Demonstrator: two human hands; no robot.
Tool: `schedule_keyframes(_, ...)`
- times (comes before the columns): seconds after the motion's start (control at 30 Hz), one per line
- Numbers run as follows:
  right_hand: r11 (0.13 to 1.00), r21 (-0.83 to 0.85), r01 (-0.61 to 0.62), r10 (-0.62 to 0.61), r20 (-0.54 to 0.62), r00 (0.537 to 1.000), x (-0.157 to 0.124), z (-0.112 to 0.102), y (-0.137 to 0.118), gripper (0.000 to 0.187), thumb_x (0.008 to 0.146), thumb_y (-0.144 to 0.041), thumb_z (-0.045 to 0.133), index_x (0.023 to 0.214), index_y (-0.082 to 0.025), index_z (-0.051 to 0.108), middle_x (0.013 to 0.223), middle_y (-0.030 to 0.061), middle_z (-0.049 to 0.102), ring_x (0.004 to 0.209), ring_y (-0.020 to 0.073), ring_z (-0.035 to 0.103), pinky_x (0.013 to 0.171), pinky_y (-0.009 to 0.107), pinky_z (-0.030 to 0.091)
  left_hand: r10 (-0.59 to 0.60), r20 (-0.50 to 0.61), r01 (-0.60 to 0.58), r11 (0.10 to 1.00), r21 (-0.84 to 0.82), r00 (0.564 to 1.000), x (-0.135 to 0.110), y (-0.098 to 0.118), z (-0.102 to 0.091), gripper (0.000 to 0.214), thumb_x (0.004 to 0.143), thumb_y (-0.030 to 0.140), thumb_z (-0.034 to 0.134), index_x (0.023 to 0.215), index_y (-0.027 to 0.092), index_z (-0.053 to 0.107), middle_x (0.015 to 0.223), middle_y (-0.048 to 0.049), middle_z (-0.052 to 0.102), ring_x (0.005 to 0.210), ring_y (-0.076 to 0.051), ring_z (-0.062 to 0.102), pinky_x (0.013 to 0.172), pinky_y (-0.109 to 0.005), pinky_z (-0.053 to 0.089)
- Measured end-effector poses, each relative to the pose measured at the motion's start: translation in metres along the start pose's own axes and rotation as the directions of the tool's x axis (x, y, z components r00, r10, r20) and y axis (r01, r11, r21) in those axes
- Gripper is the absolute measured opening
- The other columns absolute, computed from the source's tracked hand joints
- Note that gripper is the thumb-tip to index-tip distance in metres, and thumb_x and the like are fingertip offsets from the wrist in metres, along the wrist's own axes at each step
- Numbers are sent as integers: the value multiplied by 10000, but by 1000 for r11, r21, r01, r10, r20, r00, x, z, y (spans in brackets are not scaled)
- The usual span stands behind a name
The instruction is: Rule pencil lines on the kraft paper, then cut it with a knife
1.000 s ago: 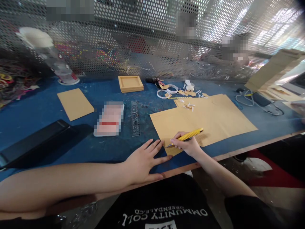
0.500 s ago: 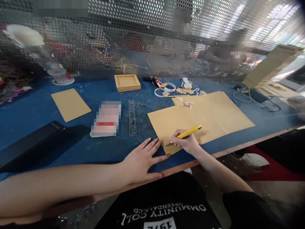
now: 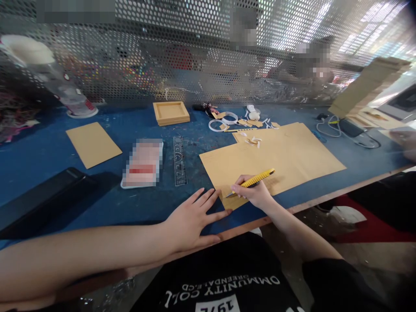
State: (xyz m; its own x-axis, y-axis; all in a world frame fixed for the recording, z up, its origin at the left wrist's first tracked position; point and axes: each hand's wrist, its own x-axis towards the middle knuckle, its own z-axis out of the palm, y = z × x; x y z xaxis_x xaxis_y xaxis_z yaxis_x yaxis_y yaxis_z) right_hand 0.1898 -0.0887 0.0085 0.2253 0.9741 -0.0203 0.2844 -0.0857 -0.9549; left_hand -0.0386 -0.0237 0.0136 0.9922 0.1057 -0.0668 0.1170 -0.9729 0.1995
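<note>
Held in my right hand (image 3: 251, 191) is a yellow utility knife (image 3: 260, 178), gripped like a pen. Its blade tip meets the near left part of a large tan cardboard sheet (image 3: 276, 151). My left hand (image 3: 195, 216) lies flat with fingers spread, the fingertips on the sheet's near left corner and the palm by the table edge. Beyond that hand lies a clear plastic stencil ruler (image 3: 180, 161), and left of it a phone (image 3: 143, 164) with a blurred screen.
On the blue table (image 3: 156, 203) are a tan card (image 3: 94, 145), a black case (image 3: 42, 195), a shallow cardboard box (image 3: 171, 113), tape rolls (image 3: 217, 125) and paper scraps (image 3: 253, 141). A perforated metal panel (image 3: 146, 56) rises behind. Another person's hand (image 3: 406, 141) shows at far right.
The view has shifted slightly, so most things sit a little further left. My left hand stays put on the sheet; my right hand still has the knife at nearly the same spot.
</note>
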Motion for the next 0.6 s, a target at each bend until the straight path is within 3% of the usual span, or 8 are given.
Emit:
schedule_keyframes(0.23, 1000, -7, -19, 19, 0, 1000, 0, -1, 0, 257, 704, -393, 720, 602, -181, 615, 507, -18, 558, 472, 114, 481, 474, 248, 357, 7, -36, -7, 1000, -25, 999, 0, -1, 4, 628, 918, 676, 423, 1468, 380, 359, 1571, -113, 241, 1405, -395, 270, 1110, -571, 173)
schedule_keyframes(0.6, 999, -40, -4, 3, -19, 1000, -1, -3, -3, 218, 699, -350, 686, 578, -185, 611, 529, -14, 559, 509, 123, 491, 509, 256, 378, -5, -6, 5, 1000, -8, 1000, 0, 0, 2, 633, 919, 677, 414, 1476, 387, 333, 1563, -105, 269, 1412, -376, 263, 1111, -563, 187)
